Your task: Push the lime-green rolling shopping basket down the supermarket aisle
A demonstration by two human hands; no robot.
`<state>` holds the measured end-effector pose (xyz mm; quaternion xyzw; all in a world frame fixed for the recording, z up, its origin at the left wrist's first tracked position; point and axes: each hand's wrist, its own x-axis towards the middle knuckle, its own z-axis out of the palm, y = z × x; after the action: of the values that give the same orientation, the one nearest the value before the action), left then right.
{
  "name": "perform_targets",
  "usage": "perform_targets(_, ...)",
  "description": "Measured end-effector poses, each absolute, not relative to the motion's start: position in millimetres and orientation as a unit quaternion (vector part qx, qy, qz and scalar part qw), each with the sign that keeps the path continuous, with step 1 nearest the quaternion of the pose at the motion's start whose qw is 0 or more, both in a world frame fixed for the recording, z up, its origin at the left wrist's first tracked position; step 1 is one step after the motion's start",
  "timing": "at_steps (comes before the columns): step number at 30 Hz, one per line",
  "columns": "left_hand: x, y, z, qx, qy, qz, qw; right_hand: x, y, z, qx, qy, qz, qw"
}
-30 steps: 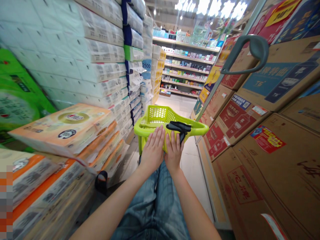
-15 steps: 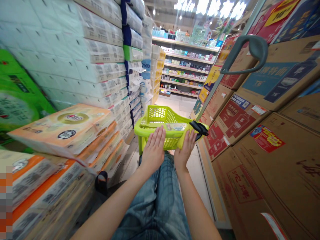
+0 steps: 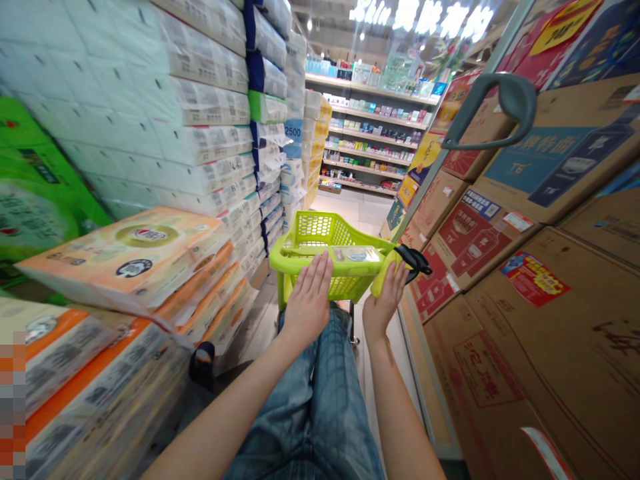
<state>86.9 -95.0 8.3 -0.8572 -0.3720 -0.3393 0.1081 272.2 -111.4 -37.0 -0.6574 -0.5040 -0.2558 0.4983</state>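
- Head view, looking down over the lap along a shop aisle:
- The left grip [image 3: 309, 300] is released: it lies palm down with the fingers spread on the near rim of a lime plastic basket [image 3: 320, 230]. Placed this way, it seems to steady the basket rather than hold it.
- The right grip [image 3: 385, 300] is clenched on a lime handle [image 3: 384, 275] at the basket's right side, the fingers curled up around it. The handle seems to be held away from the basket's opening, leaving the inside reachable.
- A black band [image 3: 413, 261] hangs from the handle's outer end, just past the fingers; its purpose cannot be told.
- A pale packet [image 3: 355, 254] lies flat in the basket, near the left fingertips and touched by neither hand. Its print is too small to read.
- The basket stands on thin legs in front of the jeans [image 3: 305, 407], apparently so that its weight is not borne by the hands.
- Packs of tissue [image 3: 200, 153] are stacked high on the left, with orange-banded packs [image 3: 125, 260] nearer the hands.
- Printed cartons [image 3: 525, 347] are piled on the right, below a grey handle [image 3: 515, 97].
- Shelves [image 3: 370, 133] close off the far end of the tiled floor [image 3: 353, 207].
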Motion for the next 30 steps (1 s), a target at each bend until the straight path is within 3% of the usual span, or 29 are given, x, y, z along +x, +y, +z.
perform_targets(3, 86, -94, 8, -0.855, -0.374, -0.342, 0.110, 238, -110, -33, -0.647, -0.535, -0.243, 0.486)
perform_targets(10, 83, -93, 8, -0.859, -0.368, -0.336, 0.118, 229, -111, -48, -0.579, -0.651, -0.352, 0.342)
perform_targets(16, 85, -94, 9, -0.860, -0.372, -0.332, 0.107, 289, -114, -43, -0.651, -0.529, -0.309, 0.448)
perform_targets(21, 85, -95, 9, -0.859, -0.372, -0.335, 0.104, 256, -113, -31, -0.668, -0.516, -0.238, 0.480)
perform_targets(26, 82, -94, 10, -0.858, -0.368, -0.341, 0.111, 211, -117, -37, -0.609, -0.644, -0.279, 0.369)
perform_targets(30, 81, -94, 11, -0.863, -0.362, -0.334, 0.111, 235, -119, -39, -0.588, -0.673, -0.311, 0.324)
